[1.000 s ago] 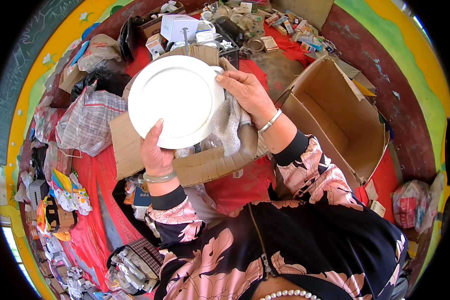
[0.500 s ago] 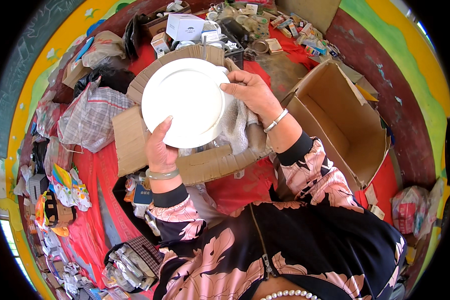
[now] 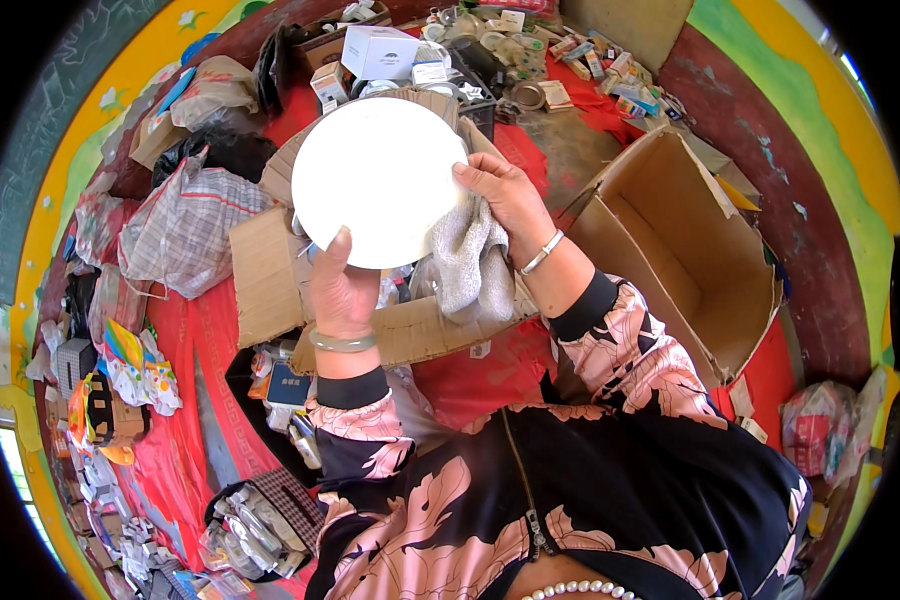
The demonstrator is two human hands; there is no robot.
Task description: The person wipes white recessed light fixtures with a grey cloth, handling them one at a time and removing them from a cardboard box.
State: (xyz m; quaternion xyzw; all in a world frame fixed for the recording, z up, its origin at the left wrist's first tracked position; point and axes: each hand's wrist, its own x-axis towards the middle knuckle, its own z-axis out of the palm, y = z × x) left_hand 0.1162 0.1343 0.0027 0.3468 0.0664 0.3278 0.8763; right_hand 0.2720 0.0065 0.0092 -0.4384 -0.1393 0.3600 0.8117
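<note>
White and round, the plate (image 3: 375,185) is hovering above the cardboard box (image 3: 410,338). From far away, I am seeing the left hand (image 3: 345,297) and right hand (image 3: 510,205) pinching the plate's edge, each grip almost closed. Grey cloth (image 3: 465,280) is hanging over the box's near right corner.

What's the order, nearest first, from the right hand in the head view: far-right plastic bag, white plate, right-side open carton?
1. White plate: right edge in the right hand.
2. Open carton: to its right.
3. Plastic bag: far right, lower down.
</note>
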